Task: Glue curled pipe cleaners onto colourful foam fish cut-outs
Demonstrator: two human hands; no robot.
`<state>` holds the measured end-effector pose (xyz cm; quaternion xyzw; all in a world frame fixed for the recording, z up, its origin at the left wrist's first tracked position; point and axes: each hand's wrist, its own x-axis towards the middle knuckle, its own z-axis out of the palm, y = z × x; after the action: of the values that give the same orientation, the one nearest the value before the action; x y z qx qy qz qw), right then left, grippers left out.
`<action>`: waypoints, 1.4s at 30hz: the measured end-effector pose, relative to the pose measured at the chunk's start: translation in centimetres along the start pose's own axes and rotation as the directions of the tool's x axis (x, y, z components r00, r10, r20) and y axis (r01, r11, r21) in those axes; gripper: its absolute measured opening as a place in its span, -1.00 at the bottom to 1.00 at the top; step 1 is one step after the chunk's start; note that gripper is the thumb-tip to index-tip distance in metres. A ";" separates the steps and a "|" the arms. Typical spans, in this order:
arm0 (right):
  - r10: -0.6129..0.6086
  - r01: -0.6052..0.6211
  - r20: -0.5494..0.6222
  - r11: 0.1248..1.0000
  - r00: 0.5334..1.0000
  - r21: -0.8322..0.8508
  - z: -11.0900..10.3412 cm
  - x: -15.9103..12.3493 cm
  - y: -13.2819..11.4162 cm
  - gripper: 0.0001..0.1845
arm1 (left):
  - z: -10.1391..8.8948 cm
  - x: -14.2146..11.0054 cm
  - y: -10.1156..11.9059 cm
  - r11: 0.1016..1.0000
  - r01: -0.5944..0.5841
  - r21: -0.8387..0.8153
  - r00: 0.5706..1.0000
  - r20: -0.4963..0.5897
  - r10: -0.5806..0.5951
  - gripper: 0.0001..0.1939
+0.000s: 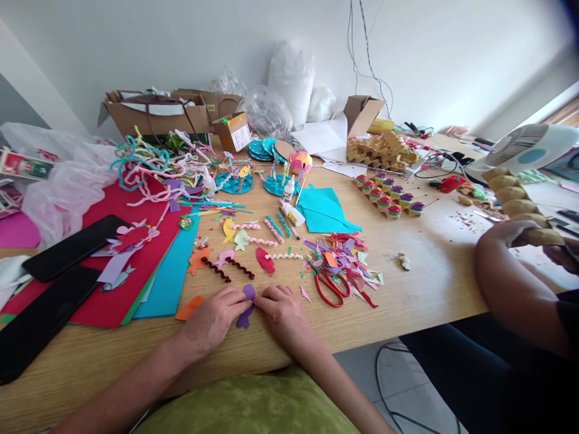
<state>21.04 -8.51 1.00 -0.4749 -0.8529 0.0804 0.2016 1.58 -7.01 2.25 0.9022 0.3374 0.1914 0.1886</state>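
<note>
A purple fish-shaped paper cutout (245, 319) lies on the table in front of me, pinched from both sides. My left hand (216, 316) has its thumb and fingertips on the cutout's left edge, and my right hand (284, 313) presses its right edge. The fingertips partly cover the cutout's middle. Beside my left hand is an orange paper piece (190, 308). Just beyond lie dark brown twisted pipe cleaners (217, 269), a red paper fish (265, 260) with a pale pink twisted stem, and a light green cutout (241, 240). Red-handled scissors (332, 286) rest right of my right hand.
Paper scraps (346, 259) are heaped by the scissors. Red paper sheets (117, 265) and black phones (49, 313) lie left. Glue bottles (293, 212) stand and lie near blue paper (323, 208). At right, a co-worker's arm (511, 277) holds an egg-carton strip (513, 202).
</note>
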 end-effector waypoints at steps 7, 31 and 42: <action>-0.009 0.010 0.028 1.000 1.000 -0.021 -0.1 0.0 0.0 -0.88 | 0.5 0.4 0.3 0.996 0.020 0.090 0.999 0.037 -0.024 -0.70; 0.017 -0.013 0.091 0.999 0.996 -0.037 -0.6 0.2 -0.3 -0.87 | 0.3 -0.6 0.1 0.992 -0.017 0.126 0.998 -0.060 0.025 -0.63; 0.016 -0.013 0.082 0.999 0.997 -0.032 -0.5 0.1 -0.3 -0.84 | -0.1 -1.5 -0.5 0.998 0.014 0.061 0.994 -0.105 -0.008 -0.56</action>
<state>20.99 -8.60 1.63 -0.4806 -0.8581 0.0877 0.1582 0.19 -7.65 1.74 0.8945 0.3575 0.2267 0.1440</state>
